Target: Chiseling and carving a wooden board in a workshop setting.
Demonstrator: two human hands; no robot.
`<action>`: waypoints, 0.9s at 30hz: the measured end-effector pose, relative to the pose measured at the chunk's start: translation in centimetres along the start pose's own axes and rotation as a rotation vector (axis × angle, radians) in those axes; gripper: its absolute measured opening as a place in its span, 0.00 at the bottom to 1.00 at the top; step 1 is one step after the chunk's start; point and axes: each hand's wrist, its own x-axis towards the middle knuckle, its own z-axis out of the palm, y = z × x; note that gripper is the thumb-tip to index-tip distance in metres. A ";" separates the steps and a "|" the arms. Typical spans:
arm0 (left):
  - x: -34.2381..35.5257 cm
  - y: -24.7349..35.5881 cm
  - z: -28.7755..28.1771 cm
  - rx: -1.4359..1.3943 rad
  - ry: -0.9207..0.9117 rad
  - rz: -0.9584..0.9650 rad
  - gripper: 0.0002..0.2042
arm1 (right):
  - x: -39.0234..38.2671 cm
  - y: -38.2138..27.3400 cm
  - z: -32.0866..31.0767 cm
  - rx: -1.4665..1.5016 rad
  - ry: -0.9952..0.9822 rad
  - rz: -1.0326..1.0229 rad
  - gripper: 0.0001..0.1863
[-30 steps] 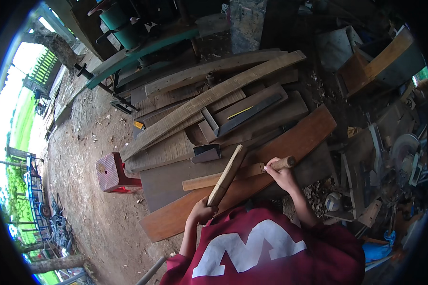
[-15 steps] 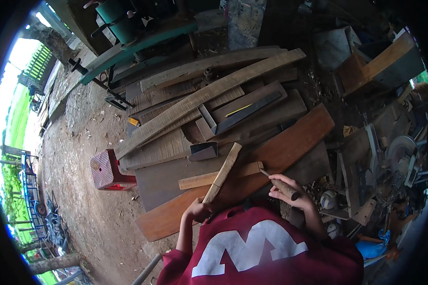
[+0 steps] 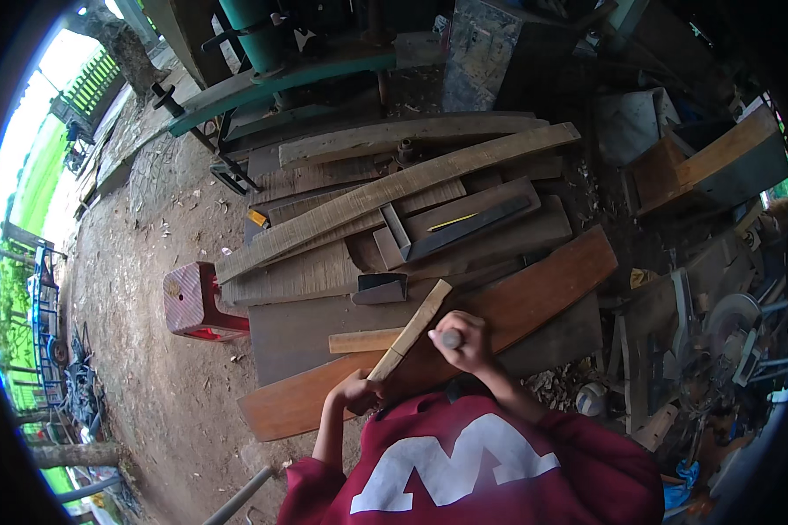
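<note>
My left hand [image 3: 357, 393] grips the near end of a pale wooden strip [image 3: 413, 328], which slants away from me and has a dark line across it. Closed round a wooden-handled chisel [image 3: 451, 339], my right hand [image 3: 471, 343] is just right of that strip. The handle's butt faces up, and the blade is hidden below the hand. A second wooden strip [image 3: 359, 341] passes under the first, its right part out of sight. Both lie over a long reddish-brown board [image 3: 547, 282] set diagonally across a dark work surface [image 3: 293, 337].
Long rough planks [image 3: 394, 188] are stacked beyond the board. Among them lie a try square [image 3: 464, 230], a yellow pencil [image 3: 452, 222] and a curled dark sheet [image 3: 380, 290]. A red stool [image 3: 188, 300] stands left, a green machine [image 3: 280, 87] at the back, and clutter fills the right.
My right hand has moved left with the chisel, from the second strip's end to beside the first strip. The chisel has turned from slanting to nearly end-on. My left hand keeps its grip.
</note>
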 end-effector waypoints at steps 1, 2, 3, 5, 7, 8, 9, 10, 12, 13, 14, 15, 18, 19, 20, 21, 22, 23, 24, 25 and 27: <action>0.1 -0.3 -0.2 -0.001 -0.005 0.019 0.07 | 0.2 0.7 1.2 -0.053 -0.056 -0.051 0.09; 0.2 -0.5 -0.3 0.001 -0.011 0.039 0.08 | 0.1 0.9 1.9 -0.108 -0.106 -0.057 0.09; 0.3 -0.7 -0.4 0.000 0.000 0.041 0.08 | 0.3 0.9 2.5 -0.163 -0.155 -0.065 0.10; 0.3 -1.0 -0.4 -0.009 -0.002 0.051 0.10 | 0.0 1.3 3.7 -0.186 -0.171 -0.043 0.12; 0.5 -1.3 -0.5 -0.002 0.004 0.051 0.12 | -0.6 1.8 4.7 -0.213 -0.204 -0.053 0.12; 0.4 -1.5 -0.6 0.023 0.009 0.050 0.13 | -1.0 1.9 5.3 -0.230 -0.200 -0.070 0.09; 0.4 -1.4 -0.5 0.046 0.010 0.048 0.14 | -1.1 1.5 5.4 -0.261 -0.203 -0.096 0.09; 0.3 -1.3 -0.5 0.036 0.001 0.038 0.14 | -1.5 1.5 5.8 -0.265 -0.211 -0.114 0.09; -0.1 -0.9 -0.5 0.044 0.003 0.033 0.14 | -1.9 1.2 6.3 -0.305 -0.249 -0.151 0.08; -0.3 -0.8 -0.4 0.052 0.006 0.022 0.14 | -1.9 1.1 6.4 -0.302 -0.252 -0.155 0.08; 0.5 -1.7 -0.7 0.051 0.010 0.028 0.14 | -2.0 1.2 6.5 -0.322 -0.262 -0.140 0.08; 0.5 -1.6 -0.6 0.056 0.010 0.025 0.14 | -2.0 1.3 6.8 -0.344 -0.263 -0.119 0.08; 0.6 -1.4 -0.5 0.035 0.010 0.044 0.14 | -1.9 1.7 7.5 -0.357 -0.348 -0.074 0.09; 0.8 -1.7 -0.7 0.043 0.019 0.033 0.14 | -1.8 2.0 7.8 -0.362 -0.398 -0.060 0.09; 0.9 -1.9 -1.0 0.051 0.027 0.022 0.14 | -1.8 2.6 8.4 -0.372 -0.433 -0.041 0.09; 0.6 -1.3 -0.7 0.029 0.010 0.032 0.14 | -1.4 2.4 8.2 -0.329 -0.464 -0.012 0.09; 0.8 -1.4 -0.8 0.024 0.011 0.023 0.13 | -1.3 2.6 8.4 -0.326 -0.447 -0.019 0.09; 0.9 -1.7 -0.8 0.019 0.011 0.015 0.13 | -1.4 2.7 8.6 -0.324 -0.429 -0.026 0.09; 0.8 -1.5 -0.9 -0.006 0.005 0.025 0.13 | -1.0 2.4 8.4 -0.344 -0.461 -0.012 0.09; 0.8 -1.5 -0.8 -0.006 0.003 0.019 0.13 | -1.0 2.4 8.4 -0.342 -0.461 -0.006 0.09; 0.9 -1.3 -0.7 0.081 0.027 0.052 0.13 | -1.0 2.4 8.4 -0.360 -0.474 -0.003 0.09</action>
